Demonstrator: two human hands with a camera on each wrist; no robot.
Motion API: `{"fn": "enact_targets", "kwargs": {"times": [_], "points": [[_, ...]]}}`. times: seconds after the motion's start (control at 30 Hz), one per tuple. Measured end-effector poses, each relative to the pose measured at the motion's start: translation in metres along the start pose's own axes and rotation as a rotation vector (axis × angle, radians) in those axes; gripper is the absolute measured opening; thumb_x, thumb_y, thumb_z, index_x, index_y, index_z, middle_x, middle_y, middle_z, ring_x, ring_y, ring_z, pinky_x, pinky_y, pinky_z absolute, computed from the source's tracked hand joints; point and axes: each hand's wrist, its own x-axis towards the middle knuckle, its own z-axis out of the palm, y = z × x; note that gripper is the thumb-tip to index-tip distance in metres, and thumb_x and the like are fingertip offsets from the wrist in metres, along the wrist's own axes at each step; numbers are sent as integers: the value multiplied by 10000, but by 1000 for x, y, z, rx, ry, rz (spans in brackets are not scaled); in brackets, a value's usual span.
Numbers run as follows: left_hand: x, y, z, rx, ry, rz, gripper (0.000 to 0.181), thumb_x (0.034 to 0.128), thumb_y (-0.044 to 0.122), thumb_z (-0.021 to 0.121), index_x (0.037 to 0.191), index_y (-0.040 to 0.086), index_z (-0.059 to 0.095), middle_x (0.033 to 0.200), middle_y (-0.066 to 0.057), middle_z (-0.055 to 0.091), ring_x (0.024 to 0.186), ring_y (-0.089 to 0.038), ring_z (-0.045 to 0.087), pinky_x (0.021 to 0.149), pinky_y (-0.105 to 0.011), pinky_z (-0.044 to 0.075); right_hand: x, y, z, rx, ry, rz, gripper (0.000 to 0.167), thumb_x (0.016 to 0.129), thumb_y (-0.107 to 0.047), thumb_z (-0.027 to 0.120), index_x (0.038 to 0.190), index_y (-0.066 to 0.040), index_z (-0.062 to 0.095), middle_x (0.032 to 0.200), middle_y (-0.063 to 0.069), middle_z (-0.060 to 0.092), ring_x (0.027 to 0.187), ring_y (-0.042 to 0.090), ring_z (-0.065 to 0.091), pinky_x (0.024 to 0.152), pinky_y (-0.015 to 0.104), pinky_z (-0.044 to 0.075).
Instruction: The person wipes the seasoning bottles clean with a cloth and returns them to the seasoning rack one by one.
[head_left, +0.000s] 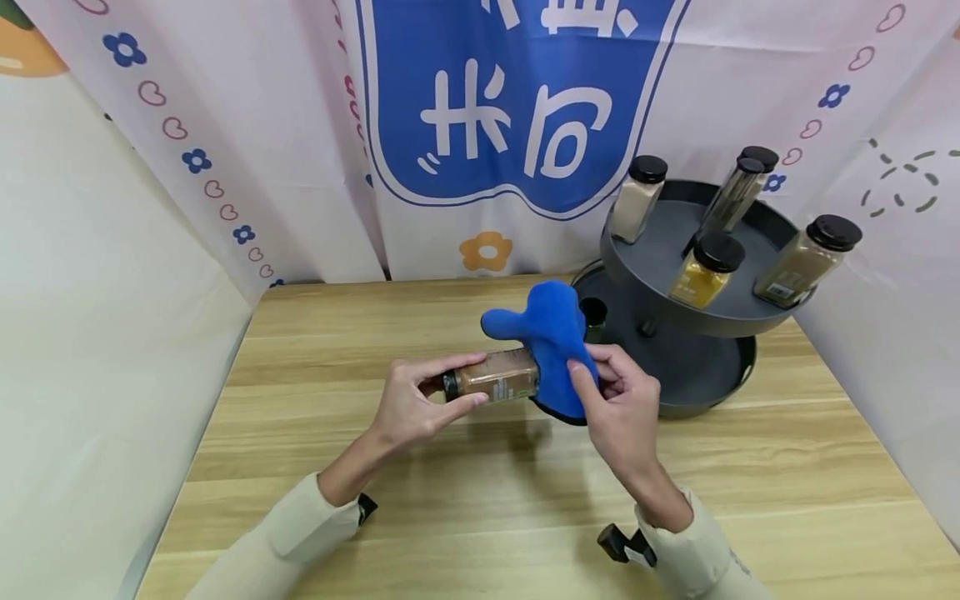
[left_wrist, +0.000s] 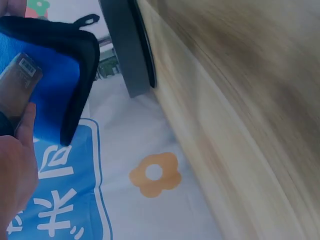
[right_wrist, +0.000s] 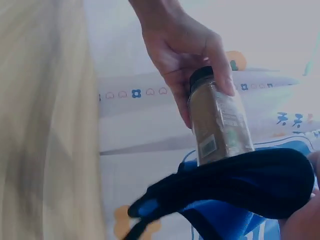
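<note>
My left hand [head_left: 420, 400] grips a spice jar [head_left: 498, 375] near its black lid, fingers on one side and thumb on the other. The jar lies on its side in the air, brown powder inside, its base toward the right. A blue cloth [head_left: 558, 358] with dark edging is pinched by my right hand [head_left: 618, 400] at its right side. The jar's base end meets the cloth in the head view. From the right wrist view, the cloth's dark edge [right_wrist: 240, 175] covers the bottom of the jar [right_wrist: 217, 125].
A dark two-tier round rack [head_left: 697, 308] stands at the back right of the wooden table [head_left: 315, 350]. Several black-lidded spice jars stand on its upper tier, among them a yellow one [head_left: 705, 271]. A dark jar [head_left: 593, 318] is on the lower tier. A printed curtain [head_left: 315, 208] hangs behind.
</note>
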Motion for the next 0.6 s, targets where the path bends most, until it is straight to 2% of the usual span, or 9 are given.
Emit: {"fn": "enact_targets", "kwargs": {"times": [0.07, 0.2, 0.27, 0.33, 0.47, 0.53, 0.6], "points": [[2, 2, 1, -17, 1, -7, 436, 779, -43, 885, 1201, -21, 775, 1104, -193, 785, 759, -152, 718, 563, -255, 579, -1, 3, 1, -21, -44, 37, 104, 928, 85, 740, 1022, 44, 755, 730, 142, 724, 564, 27, 532, 501, 161, 399], [1, 3, 1, -31, 14, -31, 436, 783, -62, 879, 1204, -20, 773, 1114, -196, 782, 788, -152, 731, 584, -269, 597, -5, 13, 5, -81, -197, 233, 36, 944, 23, 758, 980, 20, 758, 692, 52, 692, 586, 22, 517, 567, 166, 425], [0, 2, 1, -30, 14, -45, 428, 787, -65, 877, 1200, -21, 775, 1115, -200, 782, 807, -152, 739, 598, -278, 604, -6, 15, 5, -69, -208, 290, 35, 953, 6, 756, 986, 16, 764, 706, 36, 706, 607, 38, 558, 584, 182, 458], [-1, 1, 0, -24, 13, -51, 424, 784, -62, 880, 1193, -20, 778, 1099, -202, 784, 787, -150, 735, 587, -273, 599, -5, 14, 4, -32, -157, 263, 51, 962, 7, 748, 1007, 26, 765, 672, 30, 654, 571, 54, 529, 550, 185, 435], [0, -1, -1, -3, -6, -18, 425, 778, -36, 891, 1188, -19, 780, 1093, -197, 786, 729, -134, 710, 541, -238, 563, -1, 4, 2, 46, -14, 75, 125, 945, 91, 716, 1061, 63, 752, 712, 116, 685, 552, 51, 525, 491, 184, 398], [1, -1, -1, 8, -13, 2, 431, 773, -26, 896, 1188, -19, 780, 1088, -198, 787, 698, -122, 693, 515, -223, 540, 1, 2, 1, 49, 8, 18, 149, 937, 113, 707, 1073, 66, 746, 740, 153, 707, 561, 46, 536, 492, 177, 399], [2, 0, -1, 6, -13, 12, 433, 774, -30, 892, 1191, -22, 777, 1090, -197, 787, 675, -111, 679, 496, -212, 520, 1, 3, 1, 32, -15, 29, 132, 939, 105, 713, 1055, 53, 747, 740, 152, 711, 566, 47, 533, 498, 175, 396]]}}
